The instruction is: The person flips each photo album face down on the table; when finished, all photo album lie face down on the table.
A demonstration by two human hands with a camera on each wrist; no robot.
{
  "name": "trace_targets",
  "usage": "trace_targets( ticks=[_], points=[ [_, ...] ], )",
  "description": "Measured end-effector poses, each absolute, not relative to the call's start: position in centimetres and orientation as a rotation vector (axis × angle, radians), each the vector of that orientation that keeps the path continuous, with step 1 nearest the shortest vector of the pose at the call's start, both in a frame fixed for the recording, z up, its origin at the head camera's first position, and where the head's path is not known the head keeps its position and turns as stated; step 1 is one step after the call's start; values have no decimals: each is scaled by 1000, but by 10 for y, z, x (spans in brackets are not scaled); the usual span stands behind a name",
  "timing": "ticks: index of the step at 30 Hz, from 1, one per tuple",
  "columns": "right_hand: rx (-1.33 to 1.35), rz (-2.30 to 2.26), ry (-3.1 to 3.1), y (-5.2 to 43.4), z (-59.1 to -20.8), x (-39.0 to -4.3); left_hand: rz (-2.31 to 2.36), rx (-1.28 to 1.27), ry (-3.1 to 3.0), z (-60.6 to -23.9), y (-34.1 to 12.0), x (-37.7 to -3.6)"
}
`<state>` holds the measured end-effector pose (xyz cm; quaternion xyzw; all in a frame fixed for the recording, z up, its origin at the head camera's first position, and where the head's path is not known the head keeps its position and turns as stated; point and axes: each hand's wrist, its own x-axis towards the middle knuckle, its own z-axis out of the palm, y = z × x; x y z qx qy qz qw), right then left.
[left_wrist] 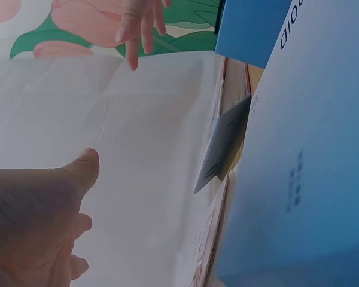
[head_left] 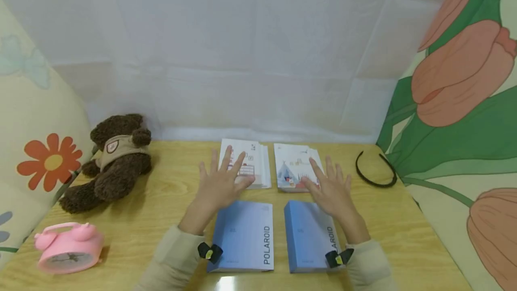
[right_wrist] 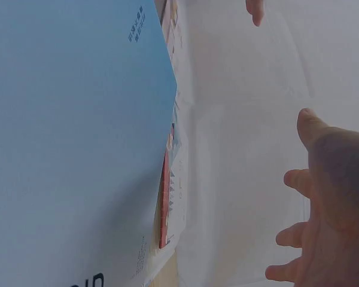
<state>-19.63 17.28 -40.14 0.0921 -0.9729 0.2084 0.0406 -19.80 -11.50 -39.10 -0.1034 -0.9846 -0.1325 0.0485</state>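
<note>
Both hands hover, fingers spread and nothing held. My left hand [head_left: 218,188] is over the gap between a blue POLAROID album [head_left: 246,237] and a stack of white illustrated booklets [head_left: 252,178] behind it. My right hand [head_left: 334,196] spreads above a second, thicker-looking blue POLAROID album [head_left: 304,241] and overlaps another white illustrated stack [head_left: 288,165] with a tent picture. The left wrist view shows the left thumb [left_wrist: 84,170] held away from the blue cover. Seen from the right wrist, the right fingers [right_wrist: 293,233] are likewise apart from the album.
A brown teddy bear [head_left: 121,165] in a beige top leans at the back left. In front of it stands a pink alarm clock [head_left: 68,250]. A black headband [head_left: 375,183] lies at the right. White cloth [head_left: 258,57] hangs along the wooden table's [head_left: 177,219] back edge.
</note>
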Motion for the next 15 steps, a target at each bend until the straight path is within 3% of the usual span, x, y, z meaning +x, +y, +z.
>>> trace_targets(
  ticks=[15],
  points=[
    [343,722,-2993,180,-398,-188,-457,-351,-3004,-386,-106,-188]
  ],
)
